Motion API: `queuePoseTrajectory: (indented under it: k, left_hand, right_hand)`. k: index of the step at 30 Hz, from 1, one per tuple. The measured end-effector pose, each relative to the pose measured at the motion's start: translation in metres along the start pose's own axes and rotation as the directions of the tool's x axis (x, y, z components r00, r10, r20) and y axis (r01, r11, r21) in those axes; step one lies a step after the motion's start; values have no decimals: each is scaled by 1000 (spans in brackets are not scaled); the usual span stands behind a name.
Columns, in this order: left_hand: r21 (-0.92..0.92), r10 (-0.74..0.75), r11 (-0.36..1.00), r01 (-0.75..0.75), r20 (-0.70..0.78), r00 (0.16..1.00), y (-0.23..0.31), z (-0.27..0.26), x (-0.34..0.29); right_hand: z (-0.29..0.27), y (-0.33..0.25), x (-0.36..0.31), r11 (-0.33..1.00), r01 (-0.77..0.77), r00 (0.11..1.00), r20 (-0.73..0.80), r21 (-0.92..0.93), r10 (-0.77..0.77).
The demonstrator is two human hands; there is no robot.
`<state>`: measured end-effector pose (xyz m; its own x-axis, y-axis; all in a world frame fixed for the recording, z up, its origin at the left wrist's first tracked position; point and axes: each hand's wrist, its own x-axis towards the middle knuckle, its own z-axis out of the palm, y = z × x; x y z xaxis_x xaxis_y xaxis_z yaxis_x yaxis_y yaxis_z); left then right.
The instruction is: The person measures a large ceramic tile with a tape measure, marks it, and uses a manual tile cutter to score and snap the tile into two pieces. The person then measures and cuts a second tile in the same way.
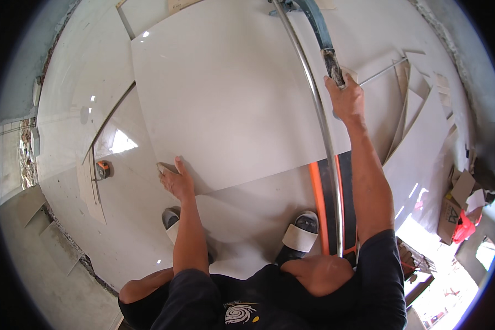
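Note:
A large pale tile [231, 99] lies before me, across the rail of a manual tile cutter [332, 206]. My left hand [177, 181] is at its near left corner, the thumb over the surface and the other fingers curled at the edge. A small beige bit shows by those fingertips; I cannot make out what it is. My right arm reaches far out beside the shiny metal rail [311, 88]. My right hand [347, 102] is closed round the worn dark grip [331, 65] of the cutter's curved blue-grey lever [316, 25]. The cutter's near end, black with orange strips, passes beside my right knee.
An orange and black tape measure [103, 169] lies at the left, next to narrow tile strips [87, 187]. Several cut tile pieces [415, 104] are stacked at the right. Beyond them stands an open cardboard box [455, 206] with a red bag [465, 226]. My sandalled foot [301, 234] is beside the cutter.

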<state>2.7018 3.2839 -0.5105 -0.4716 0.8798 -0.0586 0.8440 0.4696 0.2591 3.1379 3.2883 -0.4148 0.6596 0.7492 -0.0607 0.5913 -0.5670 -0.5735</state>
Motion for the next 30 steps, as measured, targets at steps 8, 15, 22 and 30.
queuePoseTrajectory:
  k: [8,15,22,30]
  left_hand:
    - [35,-6,999,6,14,1000,0,0,0]
    - [29,-7,1000,7,22,1000,-1,2,0]
    - [80,13,997,-12,-12,1000,-12,12,3]
    - [26,37,999,-36,-33,999,-6,7,1]
  right_hand:
    - [-16,-18,8,993,-4,1000,-25,-121,1]
    - [-19,-32,26,994,-61,994,84,-92,68]
    - [-32,-47,43,995,16,996,91,-99,-7]
    - [-29,-71,77,988,52,997,70,-142,-43]
